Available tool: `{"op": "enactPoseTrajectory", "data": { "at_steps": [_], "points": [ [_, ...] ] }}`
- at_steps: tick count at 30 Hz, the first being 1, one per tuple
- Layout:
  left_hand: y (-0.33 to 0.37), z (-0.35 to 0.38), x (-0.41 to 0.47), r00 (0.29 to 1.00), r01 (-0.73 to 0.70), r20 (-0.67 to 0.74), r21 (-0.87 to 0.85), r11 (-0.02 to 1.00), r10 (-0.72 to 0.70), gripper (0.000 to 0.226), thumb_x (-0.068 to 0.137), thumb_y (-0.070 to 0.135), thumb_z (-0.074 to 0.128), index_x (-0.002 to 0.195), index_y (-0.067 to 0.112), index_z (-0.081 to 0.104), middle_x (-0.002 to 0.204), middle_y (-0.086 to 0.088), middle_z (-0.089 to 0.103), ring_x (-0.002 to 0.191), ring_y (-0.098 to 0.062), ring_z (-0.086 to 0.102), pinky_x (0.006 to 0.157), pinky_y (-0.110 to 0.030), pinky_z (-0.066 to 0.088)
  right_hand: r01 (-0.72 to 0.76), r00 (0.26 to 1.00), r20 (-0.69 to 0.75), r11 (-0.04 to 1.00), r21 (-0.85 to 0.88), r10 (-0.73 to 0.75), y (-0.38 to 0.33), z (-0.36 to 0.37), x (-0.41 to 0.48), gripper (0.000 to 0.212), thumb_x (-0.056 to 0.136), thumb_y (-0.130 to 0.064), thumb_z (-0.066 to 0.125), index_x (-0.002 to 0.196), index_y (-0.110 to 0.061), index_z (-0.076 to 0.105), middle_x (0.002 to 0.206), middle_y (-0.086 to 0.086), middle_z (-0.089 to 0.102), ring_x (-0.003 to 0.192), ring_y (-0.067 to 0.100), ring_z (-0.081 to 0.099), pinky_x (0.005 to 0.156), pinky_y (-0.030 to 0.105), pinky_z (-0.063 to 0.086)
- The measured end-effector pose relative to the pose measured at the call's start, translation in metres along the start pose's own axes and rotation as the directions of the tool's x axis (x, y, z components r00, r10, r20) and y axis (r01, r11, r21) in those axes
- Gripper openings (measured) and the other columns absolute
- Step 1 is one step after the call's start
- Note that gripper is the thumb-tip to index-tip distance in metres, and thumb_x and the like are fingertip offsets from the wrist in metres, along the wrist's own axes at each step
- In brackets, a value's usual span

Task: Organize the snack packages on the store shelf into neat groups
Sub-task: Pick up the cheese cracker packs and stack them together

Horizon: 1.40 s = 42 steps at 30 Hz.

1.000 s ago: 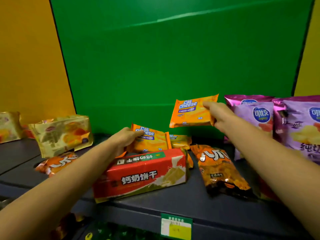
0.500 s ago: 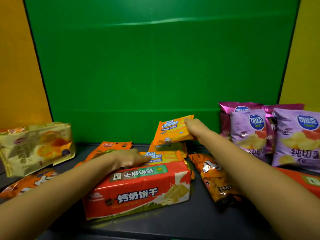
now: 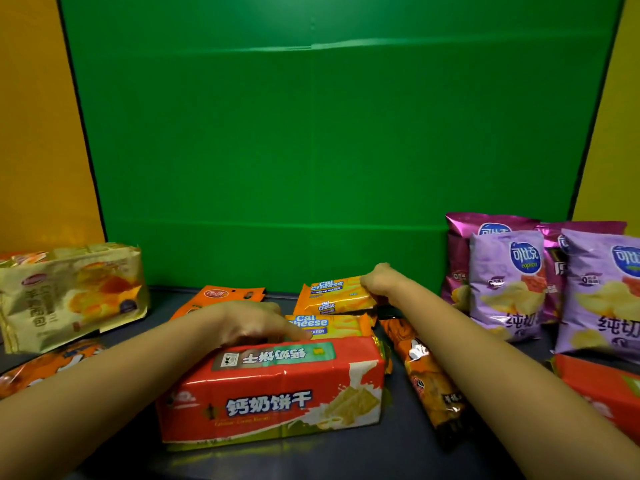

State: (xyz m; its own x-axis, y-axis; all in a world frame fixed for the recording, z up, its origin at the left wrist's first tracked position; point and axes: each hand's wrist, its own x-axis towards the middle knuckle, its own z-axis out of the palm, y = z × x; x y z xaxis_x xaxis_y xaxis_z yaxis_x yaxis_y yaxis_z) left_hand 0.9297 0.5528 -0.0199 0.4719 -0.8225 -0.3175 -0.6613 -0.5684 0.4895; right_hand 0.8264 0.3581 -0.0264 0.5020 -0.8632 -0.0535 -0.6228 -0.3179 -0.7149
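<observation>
My right hand [image 3: 379, 280] grips an orange Cal Cheese wafer pack [image 3: 334, 289] by its right end, low over another such pack [image 3: 332, 306] at the back of the shelf. My left hand [image 3: 252, 323] rests flat behind the big red biscuit box [image 3: 273, 389], fingertips touching a third Cal Cheese pack [image 3: 332, 325] that lies just behind the box. A dark orange snack bag [image 3: 429, 375] lies between the box and my right forearm.
Purple chip bags [image 3: 505, 282] stand at the right against the green back panel [image 3: 311, 150]. A gold bread bag [image 3: 69, 296] leans at the left, an orange bag [image 3: 52, 365] below it. Another orange pouch [image 3: 225, 296] lies behind my left hand, a red box [image 3: 602, 389] at far right.
My right hand has lowered the Cal Cheese pack from mid-air down onto the stack at the back. My left hand has let go of its upright pack, now lying flat.
</observation>
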Motion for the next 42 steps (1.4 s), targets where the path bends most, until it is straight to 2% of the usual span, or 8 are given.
{"op": "enactPoseTrajectory", "data": {
  "at_steps": [7, 10, 15, 20, 27, 30, 38, 42],
  "points": [
    [0.014, 0.007, 0.006, 0.994, -0.059, 0.079, -0.159, 0.985, 0.073, 0.025, 0.082, 0.038, 0.063, 0.087, 0.016, 0.052, 0.092, -0.002, 0.057, 0.088, -0.022, 0.058, 0.098, -0.039, 0.045, 0.043, 0.999, 0.01, 0.999, -0.022, -0.043, 0.006, -0.01, -0.018, 0.014, 0.089, -0.009, 0.046, 0.076, -0.006, 0.049, 0.075, 0.009, 0.05, 0.058, 0.018, 0.046, 0.044, 0.022, 0.034],
    [0.02, 0.008, 0.004, 0.997, -0.068, 0.042, -0.089, 0.994, 0.071, 0.045, 0.083, 0.042, 0.061, 0.113, 0.011, 0.048, 0.091, -0.002, 0.059, 0.081, -0.018, 0.06, 0.075, -0.029, 0.051, 0.117, 0.992, -0.032, 0.983, -0.144, -0.122, 0.004, -0.025, -0.034, 0.035, 0.091, -0.012, 0.047, 0.121, 0.006, 0.048, 0.125, 0.02, 0.054, 0.113, 0.031, 0.053, 0.09, 0.031, 0.044],
    [0.011, -0.01, -0.009, 0.977, -0.161, -0.115, 0.164, 0.973, 0.181, 0.052, 0.087, 0.045, 0.053, 0.117, 0.002, 0.054, 0.099, -0.007, 0.061, 0.077, -0.02, 0.061, 0.062, -0.026, 0.052, 0.232, 0.954, -0.083, 0.887, -0.4, -0.287, 0.011, -0.059, -0.075, 0.044, 0.093, -0.023, 0.044, 0.133, -0.005, 0.045, 0.142, 0.015, 0.046, 0.129, 0.029, 0.044, 0.105, 0.036, 0.037],
    [-0.02, -0.024, -0.042, 0.887, -0.267, -0.353, 0.132, 0.955, 0.297, 0.035, 0.089, 0.04, 0.051, 0.103, 0.009, 0.062, 0.096, -0.005, 0.068, 0.091, -0.022, 0.065, 0.073, -0.025, 0.048, 0.424, 0.856, -0.106, 0.806, -0.413, -0.505, 0.018, -0.071, -0.128, 0.038, 0.094, -0.029, 0.045, 0.126, -0.012, 0.053, 0.133, 0.006, 0.055, 0.122, 0.023, 0.051, 0.103, 0.035, 0.038],
    [-0.075, -0.019, -0.088, 0.697, -0.329, -0.643, 0.107, 0.938, 0.318, 0.024, 0.085, 0.036, 0.055, 0.097, 0.017, 0.064, 0.094, -0.002, 0.069, 0.088, -0.016, 0.064, 0.08, -0.036, 0.051, 0.713, 0.694, 0.258, 0.59, -0.38, -0.672, 0.009, -0.024, -0.177, 0.082, 0.066, -0.081, 0.035, 0.127, -0.027, 0.047, 0.131, -0.009, 0.052, 0.12, 0.009, 0.047, 0.102, 0.03, 0.038],
    [-0.085, -0.011, -0.097, 0.654, -0.362, -0.68, 0.104, 0.927, 0.332, 0.024, 0.084, 0.035, 0.054, 0.096, 0.016, 0.063, 0.092, 0.001, 0.068, 0.085, -0.005, 0.06, 0.074, -0.025, 0.049, 0.694, 0.699, 0.338, 0.483, -0.534, -0.63, 0.006, 0.006, -0.177, 0.074, 0.071, -0.073, 0.048, 0.129, -0.026, 0.042, 0.136, -0.007, 0.049, 0.123, 0.015, 0.046, 0.099, 0.034, 0.039],
    [-0.092, -0.019, -0.111, 0.48, -0.458, -0.756, 0.217, 0.862, 0.445, 0.02, 0.082, 0.054, 0.051, 0.083, 0.036, 0.058, 0.085, 0.011, 0.063, 0.083, -0.007, 0.06, 0.07, -0.019, 0.045, 0.612, 0.687, 0.13, 0.473, -0.633, -0.715, 0.0, 0.008, -0.185, 0.067, 0.069, -0.069, 0.058, 0.118, -0.026, 0.045, 0.123, -0.005, 0.057, 0.112, 0.021, 0.054, 0.075, 0.032, 0.037],
    [-0.077, -0.029, -0.105, 0.455, -0.553, -0.774, 0.141, 0.821, 0.44, 0.049, 0.072, 0.072, 0.033, 0.079, 0.034, 0.062, 0.083, 0.016, 0.068, 0.077, 0.009, 0.058, 0.069, -0.01, 0.041, 0.526, 0.714, -0.07, 0.599, -0.604, -0.697, 0.002, -0.043, -0.212, 0.066, 0.065, -0.072, 0.057, 0.116, -0.032, 0.047, 0.117, -0.01, 0.061, 0.107, 0.019, 0.058, 0.073, 0.032, 0.039]
  ]
}}
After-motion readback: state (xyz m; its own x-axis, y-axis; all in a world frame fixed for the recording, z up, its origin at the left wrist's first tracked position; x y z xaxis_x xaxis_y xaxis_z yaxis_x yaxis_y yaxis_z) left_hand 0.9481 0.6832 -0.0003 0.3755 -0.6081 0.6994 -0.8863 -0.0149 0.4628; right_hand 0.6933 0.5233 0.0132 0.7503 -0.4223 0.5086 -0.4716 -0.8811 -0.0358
